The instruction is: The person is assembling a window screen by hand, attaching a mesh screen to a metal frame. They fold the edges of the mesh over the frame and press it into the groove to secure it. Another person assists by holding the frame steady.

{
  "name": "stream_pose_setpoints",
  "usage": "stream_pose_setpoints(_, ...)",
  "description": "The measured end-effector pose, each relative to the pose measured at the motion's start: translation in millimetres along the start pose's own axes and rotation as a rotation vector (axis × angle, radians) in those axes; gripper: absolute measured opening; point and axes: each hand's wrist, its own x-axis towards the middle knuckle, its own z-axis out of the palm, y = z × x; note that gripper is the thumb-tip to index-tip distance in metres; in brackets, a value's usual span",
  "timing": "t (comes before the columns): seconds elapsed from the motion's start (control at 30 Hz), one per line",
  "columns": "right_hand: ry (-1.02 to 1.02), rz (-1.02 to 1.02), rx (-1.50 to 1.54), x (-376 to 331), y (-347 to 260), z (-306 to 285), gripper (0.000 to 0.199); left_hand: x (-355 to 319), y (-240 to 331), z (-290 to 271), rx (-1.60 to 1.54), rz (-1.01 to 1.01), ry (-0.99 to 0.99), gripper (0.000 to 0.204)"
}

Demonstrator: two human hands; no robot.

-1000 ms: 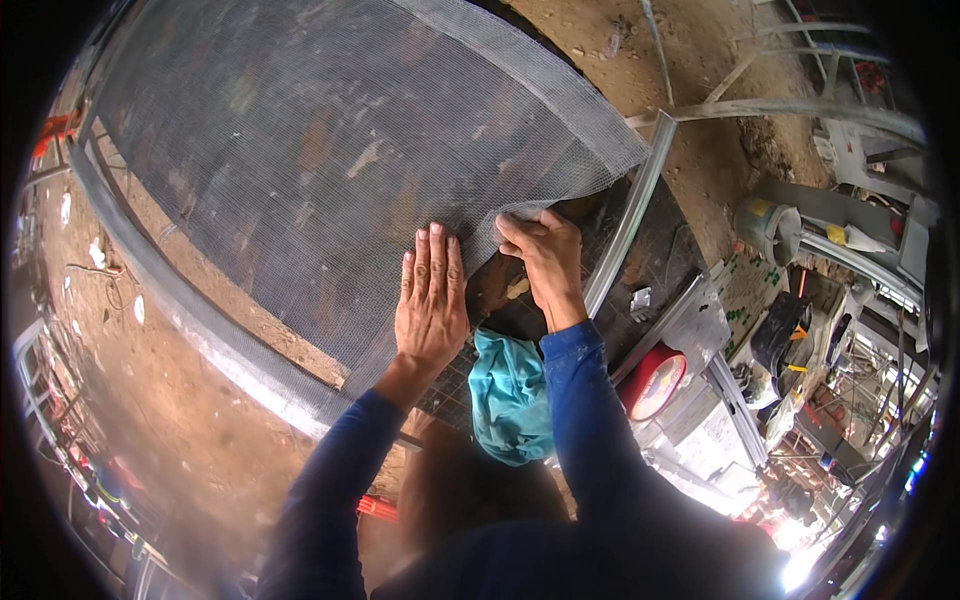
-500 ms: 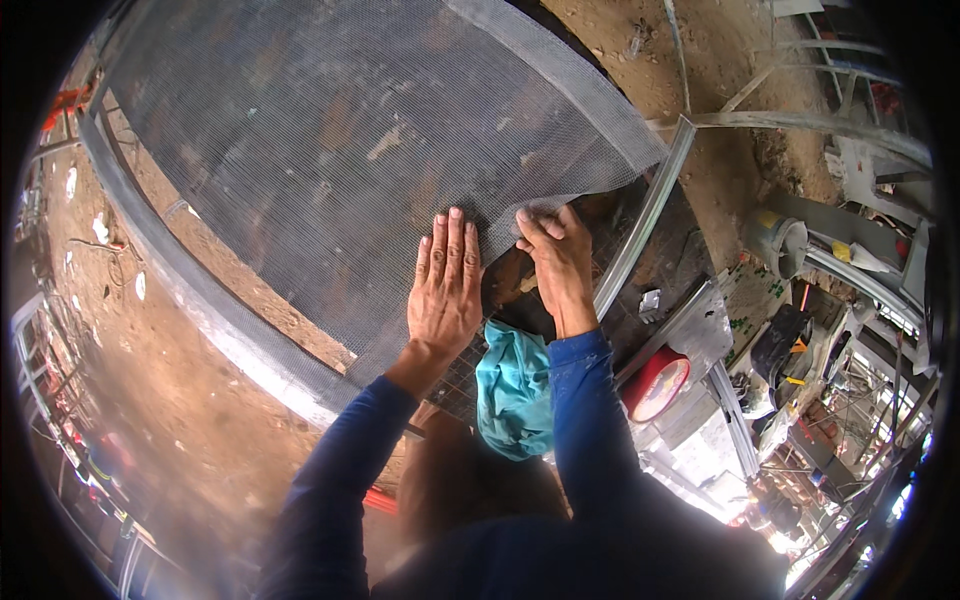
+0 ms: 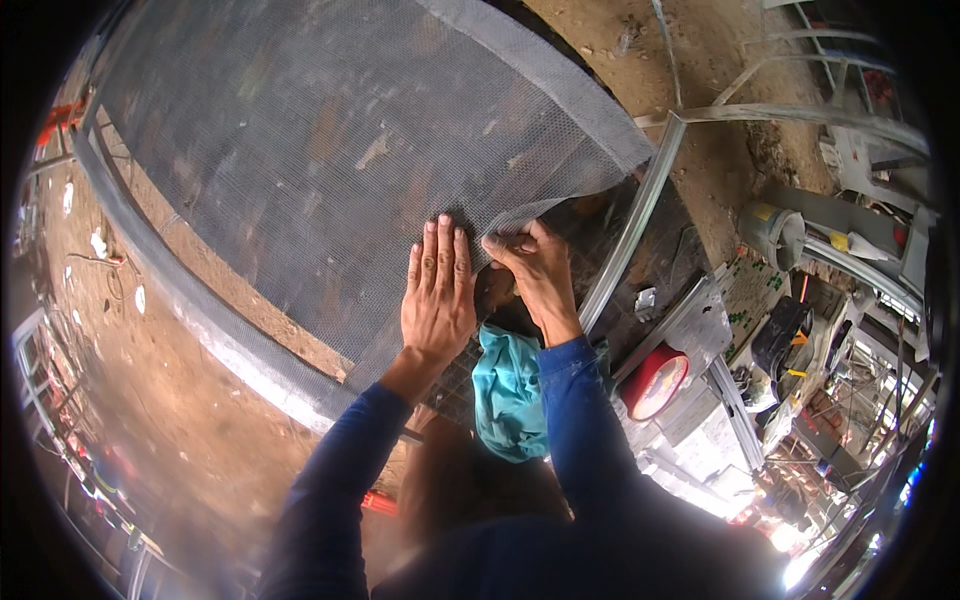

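A large sheet of grey wire mesh lies spread over a dark flat surface. My left hand rests flat on the mesh near its close edge, fingers stretched out. Just to its right, my right hand pinches the mesh's near edge between thumb and fingers, and the edge is lifted and curled there. Part of that grip is hidden under the fingers. A teal cloth lies bunched below my hands, between my forearms.
A metal bar slants along the right side. Beyond it are a red-rimmed roll, a bucket and cluttered tools. A mesh-covered rail curves along the left above bare dirt ground.
My right hand has moved left, closer to my left hand, drawing the mesh edge with it. The left hand stays flat on the mesh, almost in the same place.
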Motion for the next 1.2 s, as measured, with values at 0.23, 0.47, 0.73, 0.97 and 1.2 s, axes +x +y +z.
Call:
stream_pose_setpoints(0.23,-0.129,-0.032,0.179,15.2,-25.6,-38.7,0.055,0.8,1.9,-0.5,0.011,0.012,0.012,0.071)
stream_pose_setpoints(0.47,-0.090,-0.079,0.039,18.2,-4.0,-25.9,0.052,0.9,2.2,1.2,0.020,0.023,0.026,0.071)
stream_pose_setpoints(0.73,-0.084,-0.155,0.056,18.9,0.6,-17.1,0.038,0.5,1.9,2.4,0.033,0.022,0.029,0.071)
stream_pose_setpoints(0.97,-0.056,-0.104,0.080,24.6,-12.0,-28.9,0.032,1.2,3.4,0.1,0.032,0.018,0.021,0.069)
stream_pose_setpoints(1.2,0.020,-0.064,0.062,27.6,-7.9,-22.0,0.031,1.0,3.4,0.7,0.046,0.021,0.017,0.071)
